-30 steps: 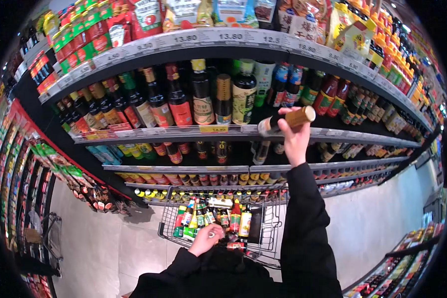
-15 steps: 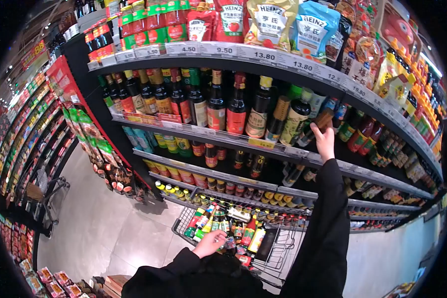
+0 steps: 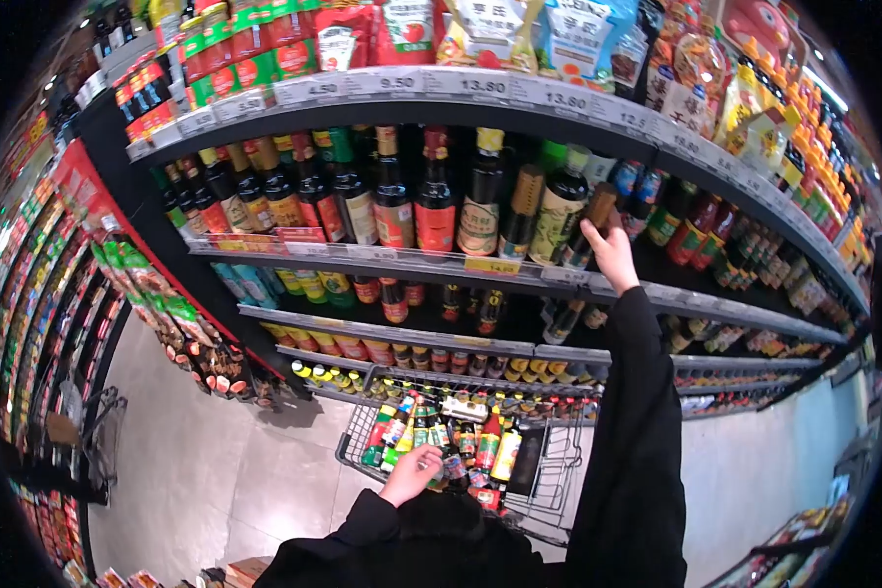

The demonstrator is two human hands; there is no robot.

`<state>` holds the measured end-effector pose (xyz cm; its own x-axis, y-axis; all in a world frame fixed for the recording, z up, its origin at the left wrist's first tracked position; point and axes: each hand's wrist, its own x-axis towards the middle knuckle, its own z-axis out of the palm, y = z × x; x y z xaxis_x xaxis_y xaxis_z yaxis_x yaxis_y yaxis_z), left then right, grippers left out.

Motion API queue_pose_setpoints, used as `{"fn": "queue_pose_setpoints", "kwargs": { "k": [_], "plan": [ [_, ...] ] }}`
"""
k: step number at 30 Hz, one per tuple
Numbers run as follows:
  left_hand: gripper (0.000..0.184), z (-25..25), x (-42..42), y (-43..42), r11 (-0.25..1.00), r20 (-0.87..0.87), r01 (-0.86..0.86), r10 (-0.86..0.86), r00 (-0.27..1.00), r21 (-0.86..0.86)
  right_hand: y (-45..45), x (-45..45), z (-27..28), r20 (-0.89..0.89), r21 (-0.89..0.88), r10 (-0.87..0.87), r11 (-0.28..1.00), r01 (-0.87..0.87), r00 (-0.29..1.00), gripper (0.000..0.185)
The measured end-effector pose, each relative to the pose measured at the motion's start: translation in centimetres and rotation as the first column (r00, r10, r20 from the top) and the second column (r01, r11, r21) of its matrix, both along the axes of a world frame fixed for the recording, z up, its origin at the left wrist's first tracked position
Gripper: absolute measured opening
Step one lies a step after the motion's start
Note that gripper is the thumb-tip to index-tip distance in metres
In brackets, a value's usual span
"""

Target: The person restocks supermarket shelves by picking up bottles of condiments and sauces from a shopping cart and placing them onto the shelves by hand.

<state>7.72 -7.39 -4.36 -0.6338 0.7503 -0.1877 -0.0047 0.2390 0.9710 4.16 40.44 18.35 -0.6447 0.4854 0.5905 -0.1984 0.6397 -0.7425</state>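
My right hand [image 3: 610,253] reaches up to the shelf with its fingers closed around a dark bottle [image 3: 601,204] that has a tall brown cap. That bottle stands nearly upright at the shelf's front, beside a bottle with a pale green label [image 3: 562,211]. A similar brown-capped bottle [image 3: 521,214] is a little further left. Low down, my left hand [image 3: 412,475] hovers over the shopping cart [image 3: 358,436], its fingers loosely bent and apart, with no object visible in them. Several sauce bottles [image 3: 508,453] and jars lie in the cart.
Rows of dark sauce bottles [image 3: 387,196] line the same shelf. A price rail [image 3: 402,83] juts out above, with pouches [image 3: 490,34] on top. A red-edged display of hanging packets [image 3: 157,284] stands at the left, beside the tiled floor [image 3: 216,441].
The bottle in my right hand has gone from a tilt to nearly upright, closer to the green-labelled bottle. The view has shifted slightly. My left hand stays over the cart.
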Motion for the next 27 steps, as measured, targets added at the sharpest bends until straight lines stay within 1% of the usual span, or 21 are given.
{"fn": "queue_pose_setpoints", "kwargs": {
  "k": [2,4,5,6,8,9,10,12,13,15,17,18,19,20,21,22,23,24,25,26,27],
  "plan": [
    [0.021,-0.1,-0.2,0.0,1.000,-0.046,-0.020,0.020,0.999,-0.008,0.1,0.2,-0.3,0.068,-0.013,-0.046,0.999,0.047,0.997,0.044],
    [0.019,0.2,-0.5,0.1,1.000,-0.063,-0.028,0.028,0.998,0.009,-0.6,0.6,-0.2,0.068,-0.110,0.026,0.994,-0.019,0.997,0.045],
    [0.019,-0.4,-0.7,0.1,0.999,-0.047,-0.036,0.037,0.998,0.025,-0.4,0.4,-0.7,0.042,-0.103,0.030,0.994,-0.026,0.999,0.045],
    [0.019,-0.8,-0.8,0.2,0.998,-0.029,-0.047,0.048,0.998,0.041,-0.7,0.9,-0.6,0.113,-0.124,0.018,0.992,-0.004,0.993,0.048],
    [0.017,-0.8,-1.0,0.2,0.999,-0.042,-0.046,0.048,0.998,0.026,-1.9,1.0,-1.4,-0.065,-0.129,-0.028,0.991,0.019,0.998,0.052],
    [0.017,-1.2,-1.1,0.3,0.999,-0.039,-0.050,0.050,0.998,0.015,-2.6,1.3,-1.6,-0.099,-0.078,-0.151,0.987,0.143,0.984,0.055],
    [0.017,-1.6,-1.3,0.4,0.999,-0.035,-0.052,0.052,0.998,0.002,-3.3,2.3,-2.0,-0.156,-0.174,-0.153,0.977,0.125,0.976,0.047],
    [0.014,-1.7,-1.4,0.6,0.998,-0.007,-0.062,0.062,0.998,0.028,-5.0,4.8,-3.9,-0.196,-0.248,-0.237,0.951,0.186,0.951,0.035],
    [0.013,-1.7,-1.8,0.7,0.998,-0.029,-0.054,0.054,0.998,-0.015,-6.3,6.2,-5.6,-0.249,-0.313,-0.256,0.934,0.172,0.934,0.023],
    [0.013,-2.7,-2.7,0.3,0.998,-0.032,-0.041,0.040,0.999,-0.049,-10.1,10.1,-9.9,-0.090,-0.370,-0.279,0.900,0.228,0.956,0.014],
    [0.012,-4.1,-3.6,-0.1,0.998,0.017,-0.056,0.056,0.998,-0.041,-14.4,14.8,-15.8,0.244,-0.328,-0.240,0.891,0.313,0.940,0.017],
    [0.015,-4.7,-3.8,-0.2,0.992,0.018,-0.112,0.113,0.993,-0.059,-16.5,17.1,-19.7,0.279,-0.132,-0.248,0.947,0.293,0.928,0.018],
    [0.015,-5.3,-4.1,-0.4,0.990,0.000,-0.102,0.103,0.995,-0.101,-19.5,19.7,-23.3,0.528,-0.164,-0.276,0.895,0.416,0.803,0.018],
    [0.016,-6.6,-4.9,-0.9,0.986,-0.020,-0.094,0.092,0.996,-0.140,-21.9,21.9,-25.5,0.705,-0.182,-0.205,0.873,0.452,0.679,0.016],
    [0.020,-8.7,-5.7,-1.3,0.972,-0.038,-0.073,0.066,0.997,-0.223,-24.2,24.3,-27.5,0.717,-0.006,-0.255,0.928,0.372,0.648,0.014],
    [0.020,-10.9,-6.4,-1.6,0.970,-0.027,-0.063,0.058,0.998,-0.233,-26.3,26.3,-28.4,0.773,0.036,-0.228,0.947,0.318,0.592,0.011],
    [0.023,-12.7,-6.8,-1.9,0.952,-0.058,-0.015,-0.003,0.998,-0.306,-27.8,28.4,-30.2,0.849,0.001,-0.153,0.958,0.288,0.506,0.010],
    [0.028,-14.4,-7.2,-2.1,0.926,-0.086,0.031,-0.068,0.994,-0.376,-29.5,30.5,-33.3,0.892,0.117,-0.229,0.950,0.290,0.389,0.011],
    [0.037,-15.8,-7.6,-1.8,0.889,-0.164,0.094,-0.185,0.969,-0.447,-30.6,31.4,-33.7,0.900,0.151,-0.255,0.943,0.297,0.353,0.012],
    [0.041,-18.1,-7.5,-1.7,0.885,-0.171,0.112,-0.208,0.963,-0.451,-31.5,31.9,-33.9,0.907,0.185,-0.281,0.935,0.303,0.314,0.013],
    [0.040,-18.7,-7.4,-1.1,0.835,-0.193,0.168,-0.308,0.931,-0.524,-32.1,32.3,-34.6,0.914,0.178,-0.275,0.932,0.316,0.298,0.013]
  ]
}}
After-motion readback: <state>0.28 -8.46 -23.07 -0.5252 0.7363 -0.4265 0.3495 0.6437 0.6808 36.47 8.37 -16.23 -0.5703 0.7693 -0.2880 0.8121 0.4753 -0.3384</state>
